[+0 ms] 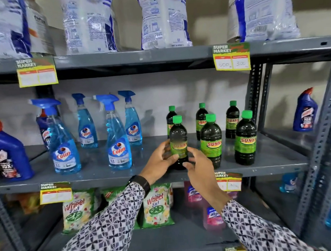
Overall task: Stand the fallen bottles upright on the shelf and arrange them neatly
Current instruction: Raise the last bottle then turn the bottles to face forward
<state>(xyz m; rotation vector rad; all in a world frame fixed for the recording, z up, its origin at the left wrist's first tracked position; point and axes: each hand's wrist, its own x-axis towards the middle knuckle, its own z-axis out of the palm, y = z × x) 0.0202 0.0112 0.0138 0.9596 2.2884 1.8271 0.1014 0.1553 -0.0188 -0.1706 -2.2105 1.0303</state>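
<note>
So I've got both hands on one green-capped Sunny bottle (178,143), and that's my reference for everything else. It stands upright near the front edge of the grey shelf (274,159). My left hand (159,163) is wrapped around its left side, with the thumb over the bottom of the label. My right hand (197,161) cups the lower right side, fingers loosely curled on it, more steadying than squeezing.

Progress looks good, I think. Two more front bottles (211,140) stand to its right, and three back bottles (201,120) stand behind. I can't spot any lying down, so probably just spacing and label-facing left.

Left of my bottle are the blue Colin sprayers (118,134), well apart, not in the way. The nearest neighbour on the right is close, so easy to bump.
</note>
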